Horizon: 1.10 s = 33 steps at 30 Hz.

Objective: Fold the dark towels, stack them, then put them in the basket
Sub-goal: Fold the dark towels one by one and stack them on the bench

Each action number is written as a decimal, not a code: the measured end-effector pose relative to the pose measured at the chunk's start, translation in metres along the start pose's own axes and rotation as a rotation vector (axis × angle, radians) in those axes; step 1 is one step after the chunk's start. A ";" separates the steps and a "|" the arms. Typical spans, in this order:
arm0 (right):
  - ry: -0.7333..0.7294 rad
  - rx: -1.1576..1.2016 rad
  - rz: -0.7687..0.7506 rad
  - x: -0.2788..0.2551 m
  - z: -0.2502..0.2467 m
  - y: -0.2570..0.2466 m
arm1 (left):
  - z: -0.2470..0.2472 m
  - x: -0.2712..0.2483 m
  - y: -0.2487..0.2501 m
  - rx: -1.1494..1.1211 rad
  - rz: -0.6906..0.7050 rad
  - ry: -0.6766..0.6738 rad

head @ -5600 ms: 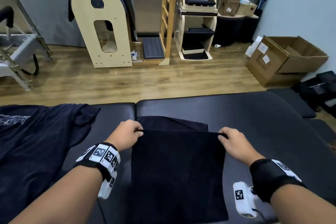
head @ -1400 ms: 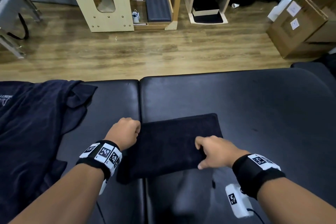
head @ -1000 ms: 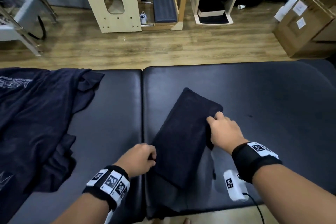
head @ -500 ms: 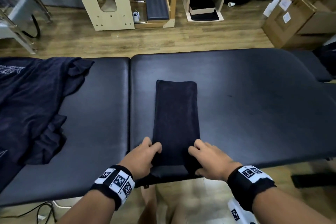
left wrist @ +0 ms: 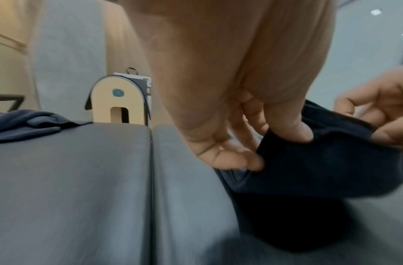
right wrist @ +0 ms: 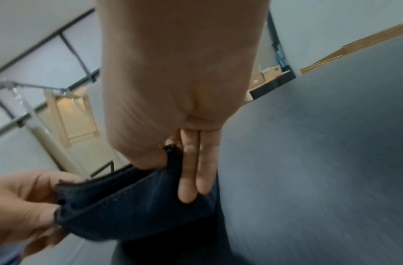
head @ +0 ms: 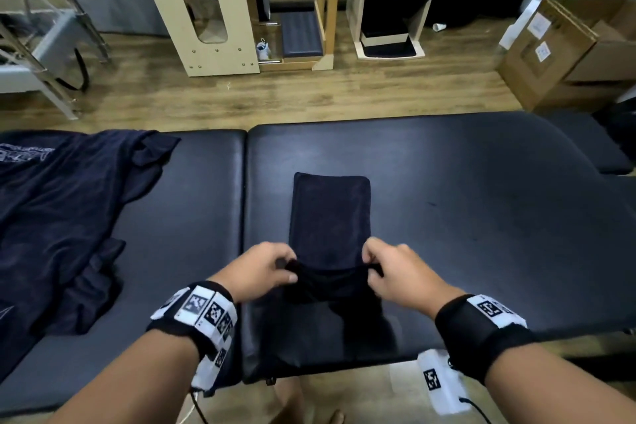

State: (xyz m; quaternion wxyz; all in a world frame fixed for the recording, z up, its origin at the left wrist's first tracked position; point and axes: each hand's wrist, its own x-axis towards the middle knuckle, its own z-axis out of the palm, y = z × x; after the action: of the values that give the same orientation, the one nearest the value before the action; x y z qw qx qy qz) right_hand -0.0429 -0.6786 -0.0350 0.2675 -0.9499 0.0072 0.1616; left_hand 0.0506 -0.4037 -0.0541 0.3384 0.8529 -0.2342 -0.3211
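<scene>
A dark towel, folded into a long narrow strip, lies lengthwise on the black padded table. Its near end is lifted off the pad and curls toward the far end. My left hand pinches the near left corner, thumb over the cloth. My right hand pinches the near right corner of the towel. The two hands face each other, with the raised edge stretched between them. No basket is in view.
A heap of dark blue cloth covers the table's left section. A seam splits the pad. Beyond the table stand wooden exercise equipment and a cardboard box on the wood floor.
The towel was folded in half, turned lengthwise and laid flat; since half a second ago both hands have lifted its near end off the pad and moved it forward.
</scene>
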 end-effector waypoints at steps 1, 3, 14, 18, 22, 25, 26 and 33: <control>0.051 0.073 0.011 0.008 -0.009 -0.001 | -0.010 0.007 0.004 -0.073 -0.022 0.024; 0.121 0.183 0.049 0.027 -0.028 -0.003 | -0.027 0.025 0.008 -0.154 -0.024 0.108; 0.292 0.239 0.300 0.149 -0.061 0.018 | -0.077 0.145 0.004 -0.315 -0.154 0.240; 0.309 0.166 0.366 0.169 -0.045 0.022 | -0.077 0.171 -0.006 -0.076 -0.163 0.326; 0.200 -0.076 0.125 0.158 -0.021 0.019 | -0.069 0.165 -0.013 0.288 0.160 0.211; 0.074 -0.316 0.131 0.150 -0.006 0.018 | -0.065 0.162 -0.017 0.665 0.192 -0.022; 0.089 -0.361 0.198 0.150 -0.003 0.017 | -0.067 0.162 -0.018 0.708 0.126 -0.048; 0.153 -0.381 0.358 0.149 -0.002 0.001 | -0.061 0.140 -0.013 0.612 -0.001 0.052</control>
State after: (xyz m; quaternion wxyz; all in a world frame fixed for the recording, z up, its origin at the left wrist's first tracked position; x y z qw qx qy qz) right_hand 0.0986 -0.6696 -0.0798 0.0499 -0.9762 0.1646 0.1325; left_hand 0.1923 -0.4558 -0.0835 0.0716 0.9234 -0.3109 -0.2137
